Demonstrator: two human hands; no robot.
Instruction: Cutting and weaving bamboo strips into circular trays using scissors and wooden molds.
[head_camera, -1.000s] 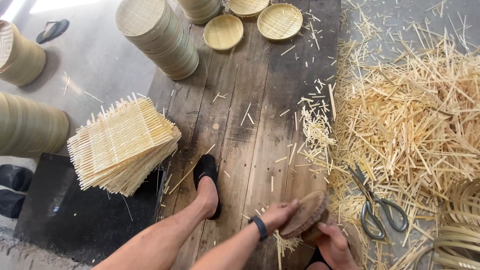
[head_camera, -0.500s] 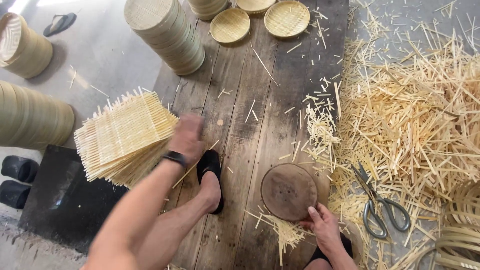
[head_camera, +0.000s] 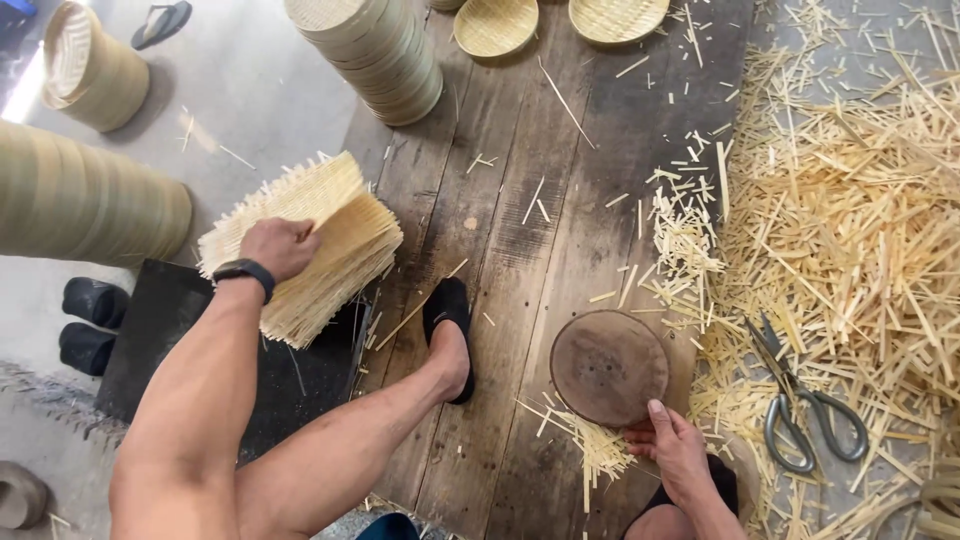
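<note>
The left hand (head_camera: 278, 247) has left the disc (head_camera: 609, 366) and now lifts a woven mat (head_camera: 320, 205), fingers clamped; right hand (head_camera: 678, 447) fingers pinch the disc's edge.

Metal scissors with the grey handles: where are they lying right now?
In the head view the metal scissors lie on the person's right, on the heap of pale bamboo strips, just right of the round dark wooden disc that the right hand touches.

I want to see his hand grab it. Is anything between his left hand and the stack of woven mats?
No. The left hand is already on the stack of woven mats, its fingers curled over the top mat's lifted edge. Nothing visible sits between them.
</note>
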